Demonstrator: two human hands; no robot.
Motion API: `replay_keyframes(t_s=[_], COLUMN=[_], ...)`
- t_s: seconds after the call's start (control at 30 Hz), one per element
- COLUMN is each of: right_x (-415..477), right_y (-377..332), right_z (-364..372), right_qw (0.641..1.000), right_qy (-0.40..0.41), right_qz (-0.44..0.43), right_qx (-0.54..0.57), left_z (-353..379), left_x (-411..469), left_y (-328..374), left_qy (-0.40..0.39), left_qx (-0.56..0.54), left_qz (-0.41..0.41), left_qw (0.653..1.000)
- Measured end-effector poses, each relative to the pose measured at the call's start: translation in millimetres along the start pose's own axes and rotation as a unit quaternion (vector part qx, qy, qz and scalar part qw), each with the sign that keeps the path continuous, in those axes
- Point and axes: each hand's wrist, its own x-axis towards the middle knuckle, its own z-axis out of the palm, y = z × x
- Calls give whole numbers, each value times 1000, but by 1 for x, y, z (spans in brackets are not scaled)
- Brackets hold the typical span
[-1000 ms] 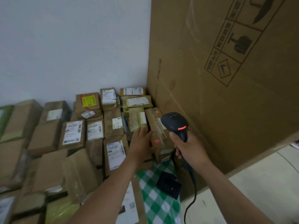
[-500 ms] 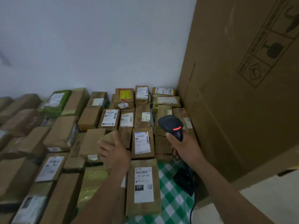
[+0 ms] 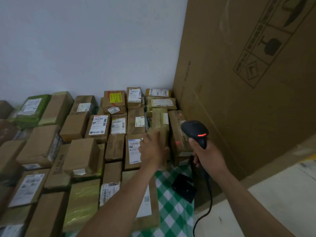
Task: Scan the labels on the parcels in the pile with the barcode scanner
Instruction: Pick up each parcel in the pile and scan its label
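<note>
Parcels (image 3: pixel 82 156) lie side by side, some on a green checked cloth (image 3: pixel 172 212). The left hand (image 3: pixel 153 151) reaches onto a brown parcel (image 3: pixel 160 120); it is blurry, so I cannot tell if it grips. The right hand (image 3: pixel 207 156) holds the black scanner (image 3: pixel 195 130) tight, beside a big cardboard box (image 3: pixel 248 108). Behind is a white wall (image 3: pixel 85 48).

I am logging a green-and-white checked cloth (image 3: pixel 172 218) carrying the parcels (image 3: pixel 82 151), packed edge to edge; a black stand (image 3: pixel 183 187) is sitting on its bare patch.
</note>
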Motion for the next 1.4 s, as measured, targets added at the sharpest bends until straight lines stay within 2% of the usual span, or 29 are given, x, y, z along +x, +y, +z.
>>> replay_keyframes(t_s=[0.13,0.27,0.4,0.57,0.67,0.8,0.93,1.17,1.4], right_x=[1,2,7,24,45,85,134,208,239], right_y=[8,10,5,-11,-31,-62,-84,-70,-55], right_z=[-7,-9,-5,18,39,69,99,130,136], right_qw=[1000,1000,1000,1000,999,999,999,999,1000], right_qy=[8,11,12,-9,-24,-21,-7,6,-1], right_qz=[20,28,25,9,-15,-36,-48,-14,-5], right_qx=[-3,-3,8,28,32,19,18,29,24], left_z=[19,36,43,28,5,-31,-52,-24,8], left_x=[12,24,27,40,63,123,203,317,367], left_y=[25,22,3,-15,-31,-53,-63,-69,-73], left_qy=[3,-8,-40,-102,-50,13,73,111,126], left_qx=[-17,-51,25,1,-11,-22,32,54,59], left_qz=[24,0,83,92,109,52,71,43,-28], left_qw=[1000,999,995,991,993,998,994,991,990])
